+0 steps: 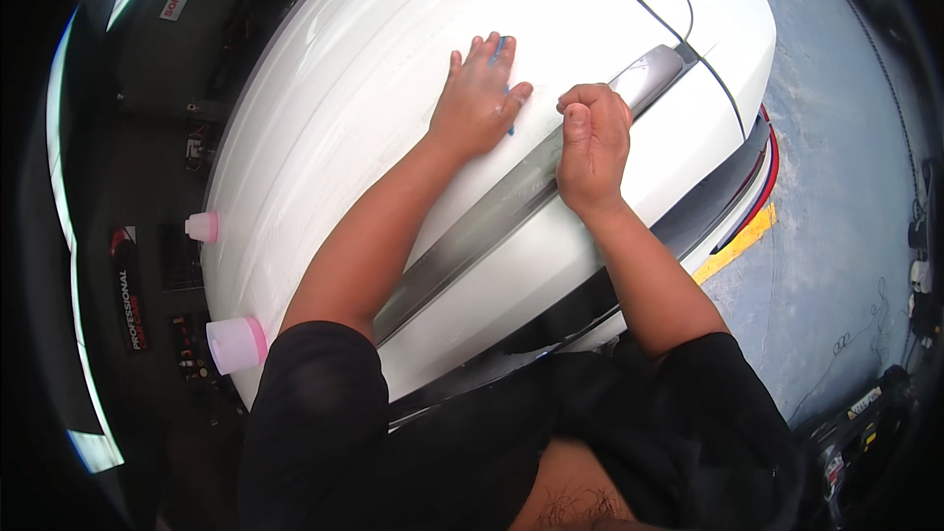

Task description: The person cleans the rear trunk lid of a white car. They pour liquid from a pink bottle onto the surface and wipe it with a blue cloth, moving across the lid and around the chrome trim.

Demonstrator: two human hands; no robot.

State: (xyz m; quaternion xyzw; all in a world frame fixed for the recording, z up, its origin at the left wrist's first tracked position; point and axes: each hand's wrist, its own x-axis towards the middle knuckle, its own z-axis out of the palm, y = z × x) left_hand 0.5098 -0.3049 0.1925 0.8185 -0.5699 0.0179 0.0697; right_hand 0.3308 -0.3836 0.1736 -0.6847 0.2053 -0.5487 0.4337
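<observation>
My left hand [479, 103] lies flat on a white car's roof [364, 128], its fingers stretched out. Under it a thin blue piece [510, 129] peeks out beside the fingers and below the thumb; most of it is covered, and its kind does not show. To its right, my right hand [596, 147] is closed in a fist above the grey roof rail [482, 226]. Whether it rests on the rail, and what its curled fingers hold, I cannot tell. The rail runs slantwise beneath both my arms.
Two pinkish tubs [236, 344] sit along the roof's left edge, a larger one nearer me. Right of the car is a grey floor [826, 138] with a yellow marking [737, 246]. Dark equipment [865, 433] stands at lower right. Light strips [64, 167] line the far left.
</observation>
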